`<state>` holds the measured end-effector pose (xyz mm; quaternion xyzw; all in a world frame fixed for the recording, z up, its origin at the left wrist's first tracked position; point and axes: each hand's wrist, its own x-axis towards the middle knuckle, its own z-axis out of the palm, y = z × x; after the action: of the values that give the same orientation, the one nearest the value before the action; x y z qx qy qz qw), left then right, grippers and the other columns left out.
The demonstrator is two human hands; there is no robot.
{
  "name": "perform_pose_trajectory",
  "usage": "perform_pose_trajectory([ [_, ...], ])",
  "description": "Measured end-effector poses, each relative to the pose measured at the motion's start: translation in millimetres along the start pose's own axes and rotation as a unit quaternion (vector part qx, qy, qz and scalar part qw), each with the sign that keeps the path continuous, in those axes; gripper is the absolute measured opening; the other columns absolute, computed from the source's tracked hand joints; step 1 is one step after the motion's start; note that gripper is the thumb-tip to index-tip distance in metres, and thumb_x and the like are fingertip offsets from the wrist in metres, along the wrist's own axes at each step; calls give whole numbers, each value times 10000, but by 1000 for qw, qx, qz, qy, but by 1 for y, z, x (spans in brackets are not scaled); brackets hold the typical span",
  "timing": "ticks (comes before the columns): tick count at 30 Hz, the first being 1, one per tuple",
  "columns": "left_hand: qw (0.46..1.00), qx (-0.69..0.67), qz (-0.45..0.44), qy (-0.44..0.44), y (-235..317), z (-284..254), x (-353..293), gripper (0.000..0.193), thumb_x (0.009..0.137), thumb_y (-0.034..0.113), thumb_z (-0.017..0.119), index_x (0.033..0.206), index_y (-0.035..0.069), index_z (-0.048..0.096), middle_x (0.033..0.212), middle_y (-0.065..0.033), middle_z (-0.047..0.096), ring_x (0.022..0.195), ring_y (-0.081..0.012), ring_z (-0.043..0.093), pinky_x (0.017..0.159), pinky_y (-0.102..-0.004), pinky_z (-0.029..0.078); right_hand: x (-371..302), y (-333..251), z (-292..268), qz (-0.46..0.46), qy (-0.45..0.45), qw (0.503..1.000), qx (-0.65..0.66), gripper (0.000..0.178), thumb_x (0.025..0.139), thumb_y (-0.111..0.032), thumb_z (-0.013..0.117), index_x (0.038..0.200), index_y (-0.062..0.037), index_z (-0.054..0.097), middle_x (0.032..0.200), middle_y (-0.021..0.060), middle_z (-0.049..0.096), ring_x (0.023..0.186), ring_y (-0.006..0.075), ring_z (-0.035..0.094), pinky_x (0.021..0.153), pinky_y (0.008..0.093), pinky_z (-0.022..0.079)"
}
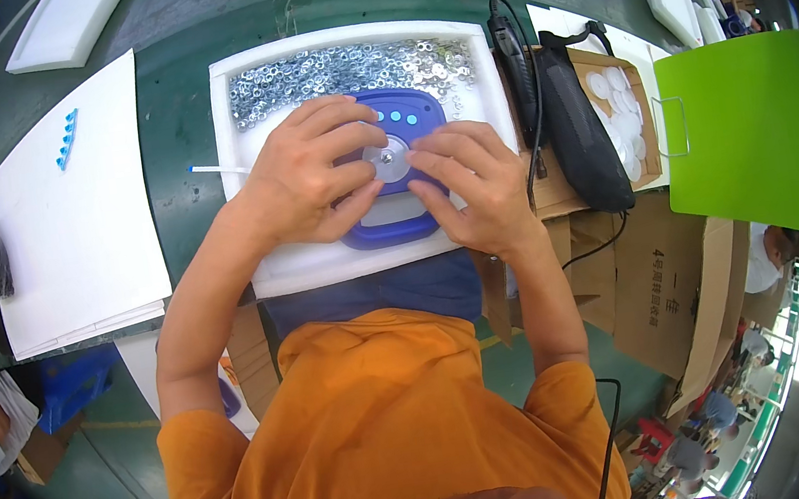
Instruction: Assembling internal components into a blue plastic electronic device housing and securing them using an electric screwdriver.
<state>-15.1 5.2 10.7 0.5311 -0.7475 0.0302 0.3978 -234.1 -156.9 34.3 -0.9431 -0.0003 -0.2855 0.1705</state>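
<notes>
A dark blue plastic housing [400,118] with light blue buttons lies on a white foam tray [241,79]. On its middle sits a clear round disc [390,158] with a metal centre. My left hand [313,170] rests on the housing's left side, fingers curled over its top toward the disc. My right hand [472,189] covers the right side, with fingertips touching the disc's edge. A heap of small silver washers [345,67] fills the far part of the tray.
A white foam sheet [73,222] with a light blue button strip [67,138] lies left. A black power screwdriver [512,53] and black pouch [580,125] sit right, beside a cardboard box of clear discs [616,115]. A green board [752,127] stands far right. Other people work at the edges.
</notes>
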Motion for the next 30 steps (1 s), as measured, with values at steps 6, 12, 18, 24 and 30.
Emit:
perform_pose_trajectory([
  [6, 997, 46, -32, -49, -5, -7, -2, 146, 838, 141, 867, 970, 85, 843, 1339, -114, 771, 1430, -393, 665, 1230, -604, 522, -11, -5, -1, -6, -80, 997, 1, 353, 868, -234, 924, 1163, -68, 822, 1235, 78, 808, 1168, 317, 727, 986, 463, 602],
  [12, 997, 47, -55, -12, -6, -7, 0, 196, 865, 193, 896, 1031, 93, 870, 1445, -114, 759, 1529, -416, 601, 1273, -627, 473, -14, -16, 1, 21, -58, 997, 53, 363, 864, -269, 940, 1133, -71, 800, 1271, 74, 810, 1181, 324, 725, 977, 454, 596],
  [18, 997, 5, -38, -60, -4, -11, -2, 229, 887, 263, 911, 1027, 87, 866, 1458, -124, 753, 1546, -421, 588, 1275, -648, 462, -12, -10, -1, 3, -75, 997, 4, 316, 871, -287, 941, 1019, -78, 755, 1270, 77, 811, 1168, 332, 722, 963, 461, 597],
  [24, 995, 65, -46, -67, -6, -8, 0, 430, 934, 500, 857, 1099, 103, 869, 1516, -127, 719, 1586, -420, 542, 1298, -644, 435, -17, -15, 3, 16, -74, 995, 64, 329, 880, -312, 934, 945, -79, 709, 1278, 97, 814, 1142, 333, 720, 944, 460, 601],
  [30, 991, 76, -58, -90, -6, -8, -2, 544, 951, 606, 808, 1225, 140, 875, 1589, -114, 688, 1625, -417, 492, 1315, -647, 412, -20, -12, 3, 3, -64, 998, 0, 380, 872, -343, 937, 902, -70, 674, 1281, 112, 813, 1139, 342, 720, 939, 463, 600],
])
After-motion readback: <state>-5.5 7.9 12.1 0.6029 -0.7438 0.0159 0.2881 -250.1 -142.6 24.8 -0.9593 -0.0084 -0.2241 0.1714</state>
